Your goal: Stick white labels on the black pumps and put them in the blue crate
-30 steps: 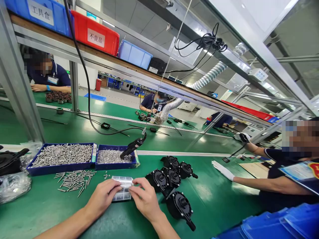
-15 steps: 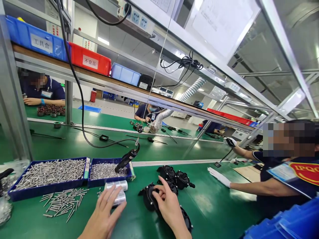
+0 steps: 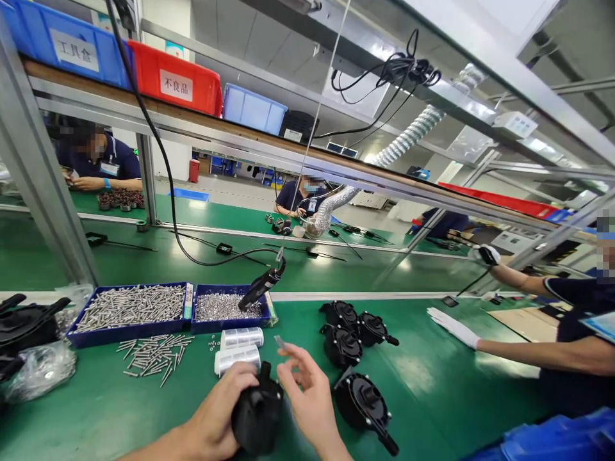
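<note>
My left hand (image 3: 221, 416) grips a black round pump housing (image 3: 257, 413) just above the green mat, near the front edge. My right hand (image 3: 307, 400) hovers beside the housing with its fingers spread, pinching a small thin grey piece (image 3: 280, 342) at the fingertips. Two clear plastic boxes (image 3: 239, 347) lie side by side just beyond my hands. Three more black housings (image 3: 348, 331) sit to the right, and a further one (image 3: 364, 403) lies close to my right wrist.
Two blue trays hold long screws (image 3: 127, 307) and small silver parts (image 3: 225, 306); loose screws (image 3: 154, 355) lie before them. A black electric screwdriver (image 3: 262, 286) hangs on a cord. Black parts and bags (image 3: 26, 339) sit left. A co-worker's gloved hand (image 3: 451, 326) rests right.
My left hand left the clear boxes and now grips a black housing lifted toward me. My right hand came off the housings and opened beside it. The camera tilted down.
</note>
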{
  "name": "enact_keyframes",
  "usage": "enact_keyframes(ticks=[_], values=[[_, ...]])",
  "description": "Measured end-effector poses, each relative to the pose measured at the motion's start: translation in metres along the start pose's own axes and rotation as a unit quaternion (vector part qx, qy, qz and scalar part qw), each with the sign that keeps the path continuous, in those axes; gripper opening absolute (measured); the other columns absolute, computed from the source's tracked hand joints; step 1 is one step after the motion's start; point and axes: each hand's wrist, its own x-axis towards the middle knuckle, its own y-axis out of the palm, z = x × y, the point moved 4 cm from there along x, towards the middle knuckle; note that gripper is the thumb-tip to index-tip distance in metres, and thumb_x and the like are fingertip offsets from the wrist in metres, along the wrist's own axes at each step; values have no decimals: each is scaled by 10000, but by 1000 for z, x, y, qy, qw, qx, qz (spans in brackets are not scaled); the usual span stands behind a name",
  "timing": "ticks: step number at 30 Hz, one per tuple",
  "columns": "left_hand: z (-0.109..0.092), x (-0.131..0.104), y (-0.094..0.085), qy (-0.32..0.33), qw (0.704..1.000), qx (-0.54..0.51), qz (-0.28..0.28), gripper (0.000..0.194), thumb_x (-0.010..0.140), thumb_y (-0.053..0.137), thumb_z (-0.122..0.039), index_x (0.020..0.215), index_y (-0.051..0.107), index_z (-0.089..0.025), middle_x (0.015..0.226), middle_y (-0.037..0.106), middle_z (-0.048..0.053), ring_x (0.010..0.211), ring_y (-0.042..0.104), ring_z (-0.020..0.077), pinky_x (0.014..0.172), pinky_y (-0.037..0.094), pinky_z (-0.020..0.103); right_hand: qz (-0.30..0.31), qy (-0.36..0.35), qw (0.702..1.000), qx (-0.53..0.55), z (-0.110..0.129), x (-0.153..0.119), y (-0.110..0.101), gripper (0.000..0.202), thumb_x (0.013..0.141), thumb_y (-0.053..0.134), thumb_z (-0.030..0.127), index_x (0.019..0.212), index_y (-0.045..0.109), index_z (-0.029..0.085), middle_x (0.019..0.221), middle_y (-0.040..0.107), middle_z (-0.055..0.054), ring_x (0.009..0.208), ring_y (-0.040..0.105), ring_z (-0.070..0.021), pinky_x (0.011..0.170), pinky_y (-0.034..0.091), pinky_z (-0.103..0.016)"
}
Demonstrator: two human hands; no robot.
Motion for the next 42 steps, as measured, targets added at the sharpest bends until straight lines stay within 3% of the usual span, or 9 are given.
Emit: enact_keyframes(ticks=[2, 5, 9, 17, 23, 28, 34, 42], values=[[4, 0, -5, -47, 997, -4, -56, 523, 859, 708, -217, 1339, 517, -297, 1271, 662, 136, 1107, 700, 286, 912, 621, 421, -10, -43, 999, -2, 11, -3, 1, 438, 920, 720, 623, 878, 699, 187, 892, 626, -82, 762, 556, -195, 651, 491, -289], [10, 1, -10, -75, 992, -13, -105, 576, 811, 766, -230, 1328, 519, -288, 1238, 658, 117, 1088, 691, 292, 920, 607, 447, 64, -12, 997, 47, 16, -11, 8, 507, 950, 684, 625, 707, 583, 192, 703, 441, 1, 603, 401, -136, 541, 373, -261], [8, 9, -13, -70, 992, -21, -106, 570, 814, 750, -190, 1320, 501, -276, 1181, 644, 91, 1049, 672, 260, 901, 589, 410, 124, 42, 988, 81, 11, -20, 19, 565, 900, 721, 670, 681, 509, 195, 662, 373, 33, 559, 305, -103, 507, 262, -246], [1, 15, -18, -77, 991, -11, -111, 536, 816, 739, -204, 1289, 490, -256, 1146, 622, 68, 1010, 659, 239, 880, 566, 379, 118, 81, 989, 23, 5, -25, 29, 582, 872, 738, 679, 649, 540, 179, 621, 409, 35, 581, 326, -106, 536, 254, -248], [5, 14, -17, -89, 991, -18, -100, 551, 815, 737, -189, 1299, 482, -255, 1167, 610, 70, 1034, 648, 241, 899, 558, 386, 118, 69, 991, -16, 8, -28, 29, 519, 890, 726, 609, 649, 538, 190, 605, 403, 38, 561, 326, -108, 523, 255, -247], [8, 12, -15, -97, 988, -30, -113, 530, 833, 727, -185, 1303, 491, -248, 1186, 593, 66, 1046, 640, 233, 906, 544, 371, 111, 30, 992, -54, 13, -26, 29, 413, 927, 693, 464, 651, 552, 191, 602, 434, 34, 549, 363, -110, 520, 284, -247], [5, 13, -15, -72, 990, -26, -114, 551, 821, 738, -173, 1312, 501, -253, 1190, 597, 67, 1067, 639, 242, 925, 539, 377, 87, -95, 984, -126, 19, -30, 28, 341, 956, 682, 319, 653, 601, 184, 635, 481, 23, 531, 411, -103, 495, 296, -244], [2, 16, -16, -75, 991, -47, -102, 550, 812, 737, -155, 1296, 497, -261, 1140, 605, 66, 1024, 628, 242, 895, 545, 385, 67, -177, 969, -160, 20, -34, 24, 252, 954, 722, 247, 721, 668, 168, 654, 486, 26, 508, 386, -84, 482, 258, -247]])
